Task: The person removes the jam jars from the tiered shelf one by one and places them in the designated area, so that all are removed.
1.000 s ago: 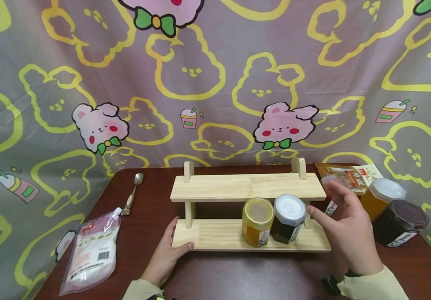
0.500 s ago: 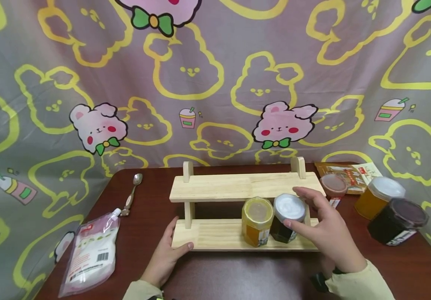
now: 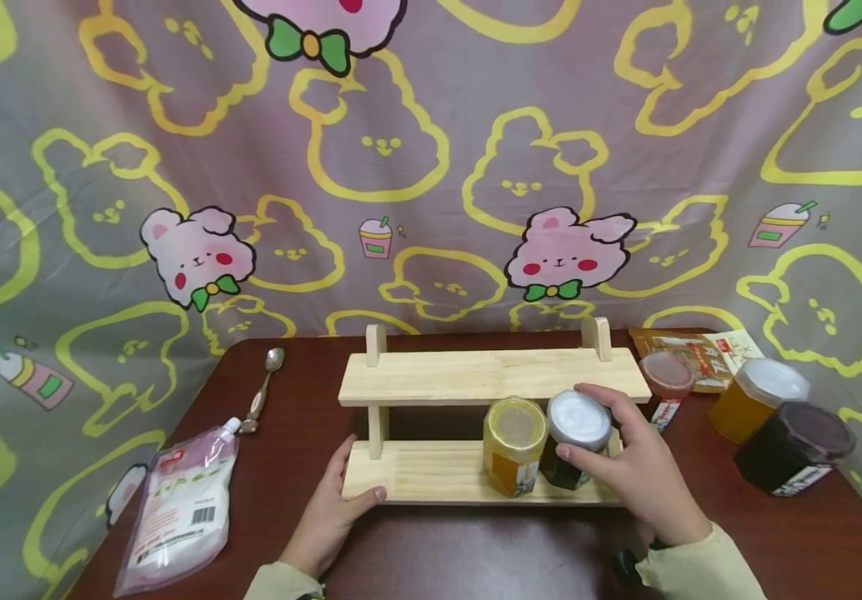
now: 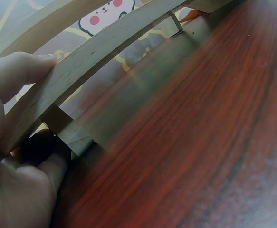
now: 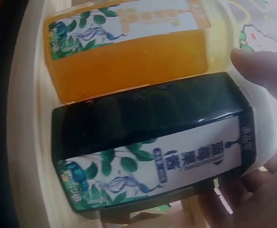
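A two-tier wooden shelf (image 3: 438, 375) stands on the table. My left hand (image 3: 333, 512) grips the left end of its lower board, thumb on top; the left wrist view shows fingers curled beneath the board (image 4: 90, 57). On the lower tier, toward the right, sits a dark jam jar with a white lid (image 3: 579, 418). My right hand (image 3: 644, 479) holds this jar around its lid, thumb at the front and fingers behind. Close at its left is an orange jam jar (image 3: 513, 446) with a yellowish lid. Both labels face the right wrist camera, the dark jar (image 5: 148, 128) lower.
Right of the shelf stand a small jar with a reddish lid (image 3: 667, 379), an amber jar (image 3: 759, 400), a dark jar (image 3: 794, 446) and a brown packet (image 3: 689, 354). At left lie a spoon (image 3: 262, 392) and a spouted pouch (image 3: 183, 508). A patterned cloth (image 3: 431, 167) hangs behind.
My right hand has moved left from beside the shelf's right end and now holds the white-lidded dark jar. My left hand keeps its grip on the shelf.
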